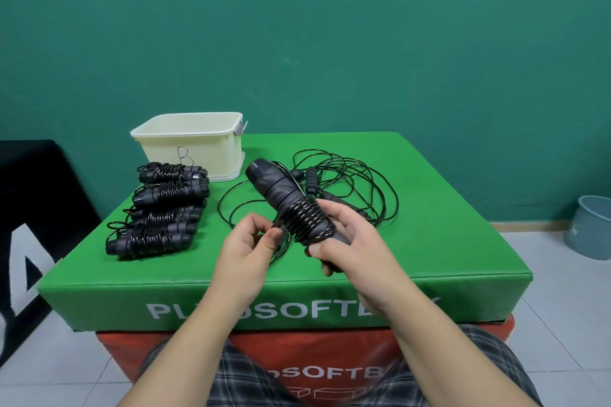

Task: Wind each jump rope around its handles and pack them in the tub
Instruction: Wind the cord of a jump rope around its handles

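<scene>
1. Right now the pair of black handles (281, 205) is held up above the green foam box (429, 241), slanting from upper left to lower right, with glossy black cord wound in tight coils round its lower half; the upper half is bare, ribbed and matte.
2. The right hand (350, 241) has its fingers curled round the lower end of the handles, thumb lying across the coils.
3. The left hand (246, 243), just left of the handles, pinches the loose cord (231, 205) between thumb and bent fingers; the cord runs off in slack loops onto the box top.
4. Behind the handles and to their right lies an unwound rope (357, 182), its cord tangled in wide loops, two handles showing in the middle of it.
5. Left of the handles, four wound bundles (165, 208) lie in a row near the box's left edge, running back toward the cream tub (191, 142).
6. One tub stands at the back left corner of the box, beyond the handles, marked with a letter B; its inside cannot be seen.
7. Bare green surface lies along the box's near edge and right side.
8. Well to the right of the box, on the tiled floor, stands one grey-blue bucket (591, 228).
</scene>
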Demonstrator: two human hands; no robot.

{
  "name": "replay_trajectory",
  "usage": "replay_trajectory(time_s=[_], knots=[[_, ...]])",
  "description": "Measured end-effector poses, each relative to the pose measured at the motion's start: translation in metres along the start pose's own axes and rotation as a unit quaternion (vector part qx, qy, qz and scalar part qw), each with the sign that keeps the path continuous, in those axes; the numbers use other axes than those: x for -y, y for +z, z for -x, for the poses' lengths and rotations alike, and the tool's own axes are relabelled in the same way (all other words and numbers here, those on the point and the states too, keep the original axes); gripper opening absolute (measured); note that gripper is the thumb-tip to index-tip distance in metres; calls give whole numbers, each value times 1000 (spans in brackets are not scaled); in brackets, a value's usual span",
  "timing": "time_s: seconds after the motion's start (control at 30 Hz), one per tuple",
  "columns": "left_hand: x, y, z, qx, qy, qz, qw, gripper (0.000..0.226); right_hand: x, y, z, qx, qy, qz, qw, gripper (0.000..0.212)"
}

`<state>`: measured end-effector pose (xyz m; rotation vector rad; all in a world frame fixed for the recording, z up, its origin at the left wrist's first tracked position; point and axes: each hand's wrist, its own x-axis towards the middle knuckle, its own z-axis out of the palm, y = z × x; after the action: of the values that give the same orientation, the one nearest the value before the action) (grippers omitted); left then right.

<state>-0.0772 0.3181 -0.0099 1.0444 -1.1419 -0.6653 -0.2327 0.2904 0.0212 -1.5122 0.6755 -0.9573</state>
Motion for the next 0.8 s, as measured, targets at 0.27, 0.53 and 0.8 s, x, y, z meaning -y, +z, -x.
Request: replay_trajectory(time_s=[0.27, 0.53, 0.8], knots=[[-5, 1, 1, 47, -73, 58, 995, 74, 2, -5, 0, 81, 5, -107, 991, 48], [-16, 2, 0, -104, -31, -86, 990, 55, 3, -4, -3, -71, -206, 125, 968, 48], [-31, 4, 3, -131, 39, -207, 969, 36, -5, -1, -4, -59, -248, 300, 919, 44]])
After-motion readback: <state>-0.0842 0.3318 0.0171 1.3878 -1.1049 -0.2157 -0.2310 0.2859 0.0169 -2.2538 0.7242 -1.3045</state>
